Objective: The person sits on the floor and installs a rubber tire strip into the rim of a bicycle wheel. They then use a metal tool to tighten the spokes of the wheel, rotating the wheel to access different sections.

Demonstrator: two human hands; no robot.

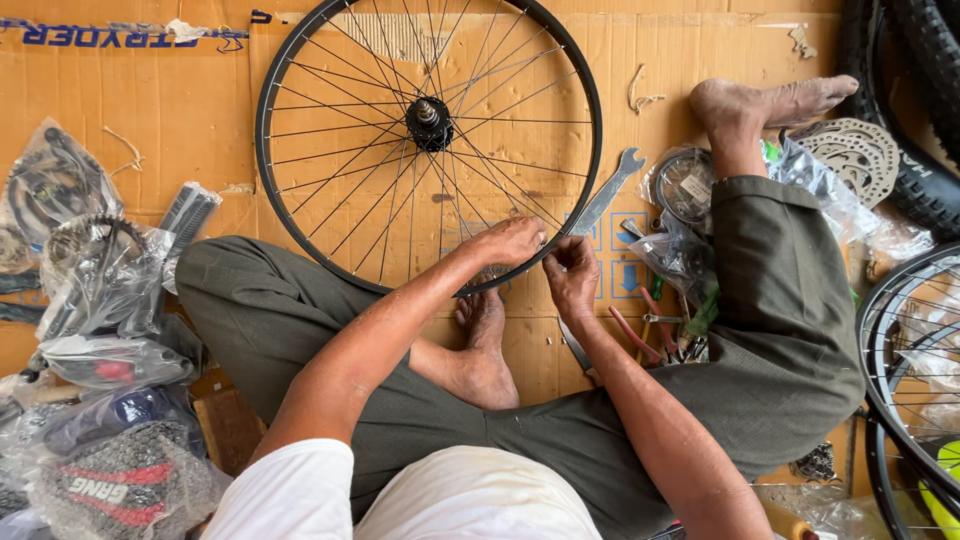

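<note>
The bicycle wheel (430, 140) lies flat on the cardboard-covered floor. It has a black rim, thin silver spokes and a dark hub in the middle, with no tyre.

Bright, even daylight, soft and diffuse; no hard-edged shadows. Source can't be pinned, prob. overhead/ambient. Cardboard (180, 120) evenly lit, warm tan, no blown-out spots. Thin faint shadows of spokes under the wheel (428, 140), close to the rim, so light is fairly flat. Soft shading under the forearms and between the legs. Glare: small highlights on plastic bags (100, 280) at left and on the disc (855, 155) top right. Focus sharp at centre; hands (540, 255) crisp, no motion blur. Wide-angle lens: edges stretch, tyres (915, 100) at right bow. White shirt (400, 500) at bottom slightly soft, near the lens.
</note>
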